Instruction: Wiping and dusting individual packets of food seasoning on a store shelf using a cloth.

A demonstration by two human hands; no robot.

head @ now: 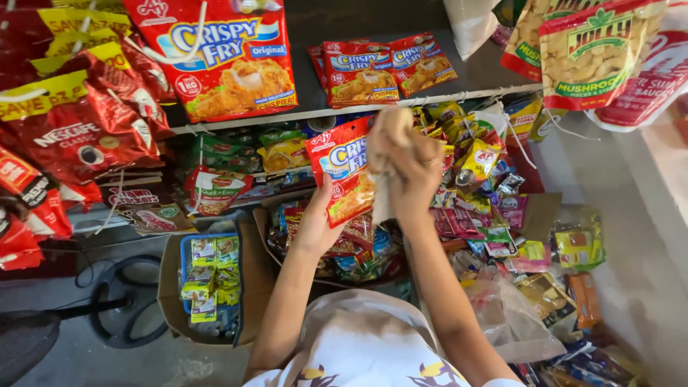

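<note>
1. A small shop corner fills the view: a grey shelf (pixel 494 68) carries flat red packets (pixel 383 68), big bags hang from above, and the floor below is crowded with sachets and boxes.
2. The left hand (pixel 319 222) holds a red breading-mix packet (pixel 344 172) by its lower edge, fingers wrapped behind it and thumb in front, so the packet stands upright in the air, just under the shelf edge.
3. The right hand (pixel 405 161) is raised beside the packet's right side, fingers curled shut around a pale crumpled cloth (pixel 390 125); a strip of it hangs down below the fist.
4. The cloth touches or nearly touches the packet's edge; which one cannot be told.
5. As a judgement, the wiping of this packet looks under way: it is off the shelf and not yet put back, while two like packets lie on the shelf above.
6. A cardboard box (pixel 208 287) of green sachets sits at lower left, well apart from both hands.
</note>
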